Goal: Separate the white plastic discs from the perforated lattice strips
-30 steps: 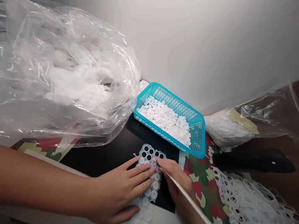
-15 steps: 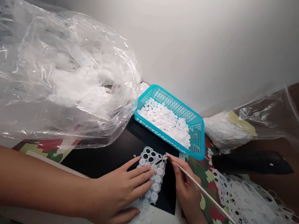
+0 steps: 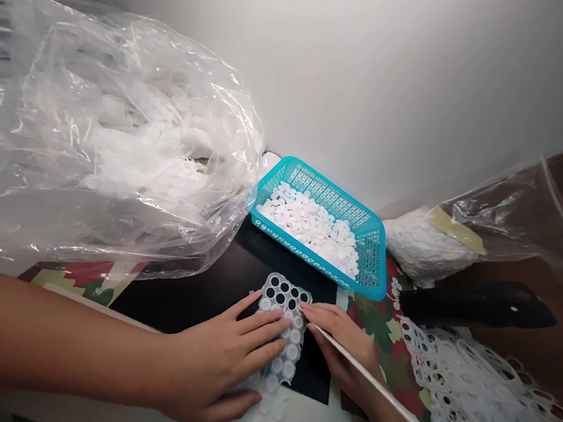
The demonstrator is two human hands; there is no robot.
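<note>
A translucent white sheet [image 3: 291,353] of round discs lies on a black surface, and several holes show at its far end. My left hand [image 3: 230,360] rests on the sheet's left side, fingers spread. My right hand [image 3: 342,345] holds a thin white stick [image 3: 375,375], its fingertips at the sheet's right edge near the holes. The stick slants down to the right. Just beyond the sheet stands a blue basket [image 3: 316,260] holding many small white discs [image 3: 310,227].
A large clear plastic bag [image 3: 116,153] fills the left. To the right lie a heap of white perforated scraps [image 3: 487,400], a black object [image 3: 477,304] and a bag of white material [image 3: 429,243]. A pale wall [image 3: 350,77] rises behind.
My right fingertips have moved slightly left and down along the sheet, with the stick. The sheet's top right corner now lies flatter, showing more open holes. My left hand has barely moved.
</note>
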